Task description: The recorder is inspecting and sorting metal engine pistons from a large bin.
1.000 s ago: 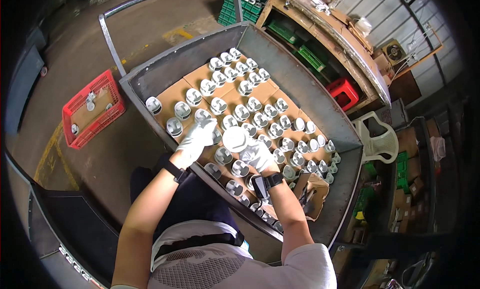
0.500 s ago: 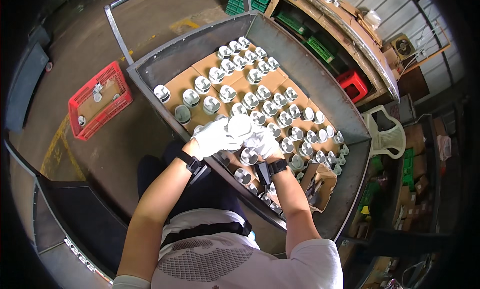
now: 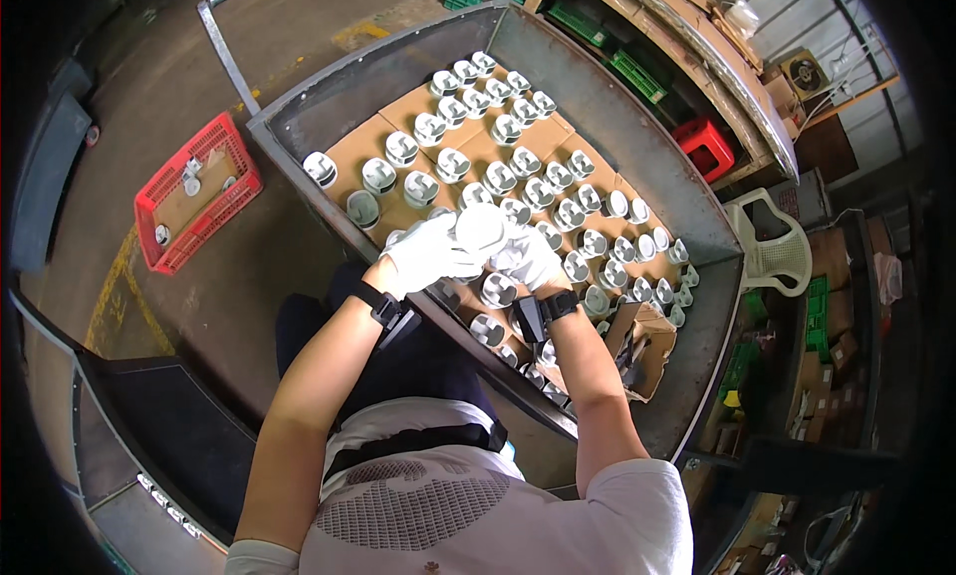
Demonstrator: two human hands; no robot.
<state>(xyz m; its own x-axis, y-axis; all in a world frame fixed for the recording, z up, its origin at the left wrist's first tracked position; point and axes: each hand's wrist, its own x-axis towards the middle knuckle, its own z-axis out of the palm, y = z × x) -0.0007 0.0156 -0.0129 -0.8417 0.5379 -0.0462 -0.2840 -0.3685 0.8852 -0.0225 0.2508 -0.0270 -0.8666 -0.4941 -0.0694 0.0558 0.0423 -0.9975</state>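
Note:
Both hands wear white gloves and meet over the near side of a metal bin (image 3: 607, 102). Between them is a pale metal piston (image 3: 482, 229), its round face turned up toward me. My left hand (image 3: 426, 254) closes around its left side, and my right hand (image 3: 528, 256) grips it from the right. The gloves hide the piston's lower part. Beneath and beyond, many similar pistons (image 3: 453, 165) stand in loose rows on cardboard (image 3: 351, 162) lining the bin.
An open cardboard box (image 3: 657, 354) with dark tools sits in the bin's near right corner. On the floor at left, a red plastic crate (image 3: 214, 232) contains a few pistons. A white plastic chair (image 3: 775, 259) and a wooden workbench (image 3: 687, 52) stand beyond the bin's right side.
The view has shifted slightly. Both hands still hold the piston in nearly the same place, with its round face showing a little more fully now.

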